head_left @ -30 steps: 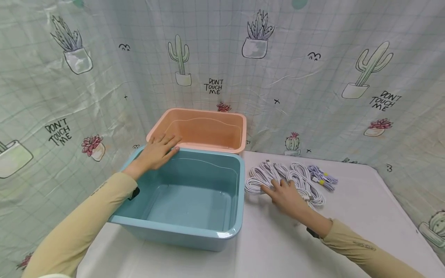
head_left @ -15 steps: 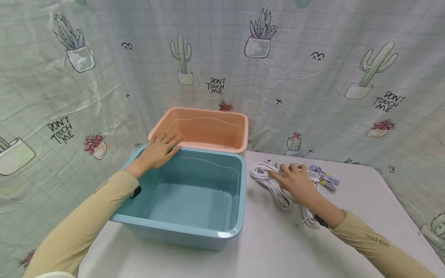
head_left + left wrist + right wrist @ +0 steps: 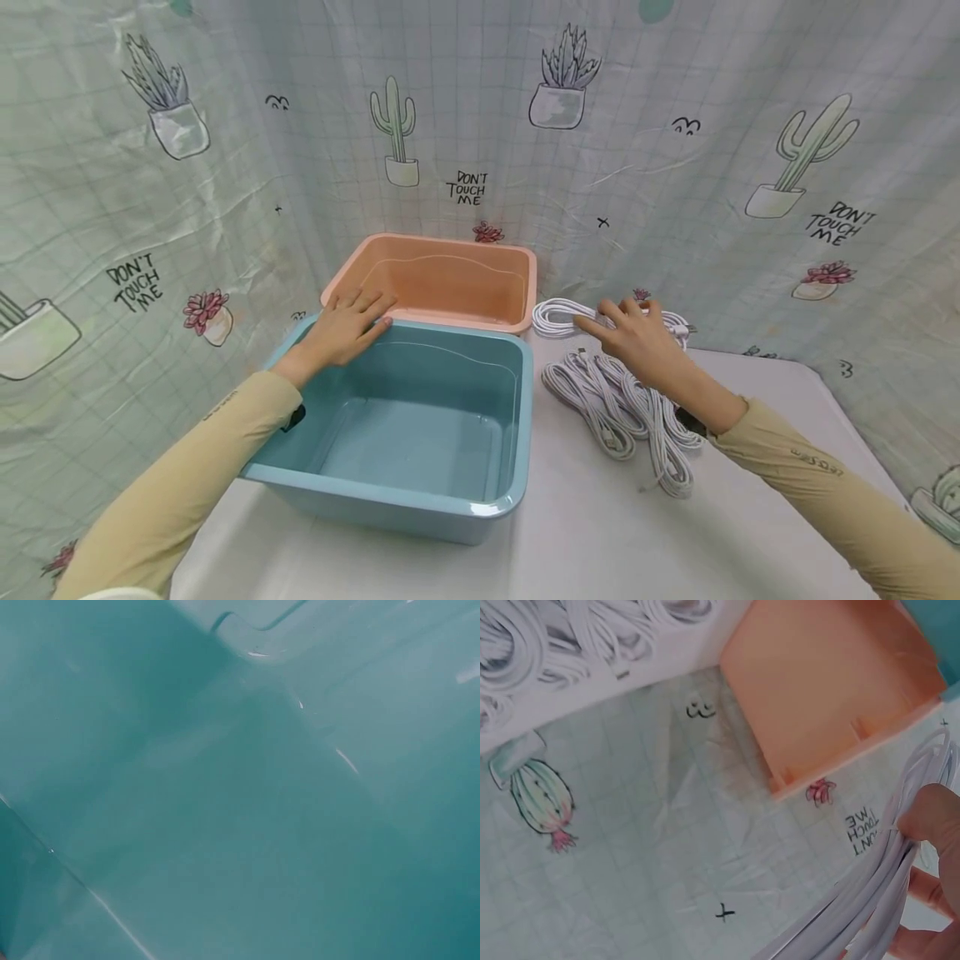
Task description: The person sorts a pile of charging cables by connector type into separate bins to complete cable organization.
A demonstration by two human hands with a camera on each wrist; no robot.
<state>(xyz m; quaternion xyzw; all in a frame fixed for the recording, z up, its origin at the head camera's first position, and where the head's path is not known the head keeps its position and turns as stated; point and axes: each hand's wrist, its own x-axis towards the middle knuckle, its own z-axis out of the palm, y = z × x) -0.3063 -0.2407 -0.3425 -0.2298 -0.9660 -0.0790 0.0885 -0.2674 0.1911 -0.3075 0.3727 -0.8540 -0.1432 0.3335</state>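
My right hand (image 3: 647,348) holds a coiled white cable (image 3: 553,317) up above the table; in the right wrist view the thumb and fingers (image 3: 930,817) close round its strands. Below it, several more white cable coils (image 3: 600,408) lie bunched together. My left hand (image 3: 337,329) lies with fingers stretched out over the back left rim of a blue-green plastic bin (image 3: 375,496). Only the bin's smooth inner surface (image 3: 240,795) fills the left wrist view. The lavender cables seen earlier are hidden behind my right hand and forearm.
An orange bin (image 3: 450,283) stands directly behind the blue-green one, near the patterned curtain (image 3: 480,108). Both bins are on a white-covered table (image 3: 592,533). The curtain also hangs close along the left and right sides.
My right hand has gripped one white cable coil and raised it off the pile toward the back. The remaining coils have spread toward the front. My left hand has stayed on the rim.
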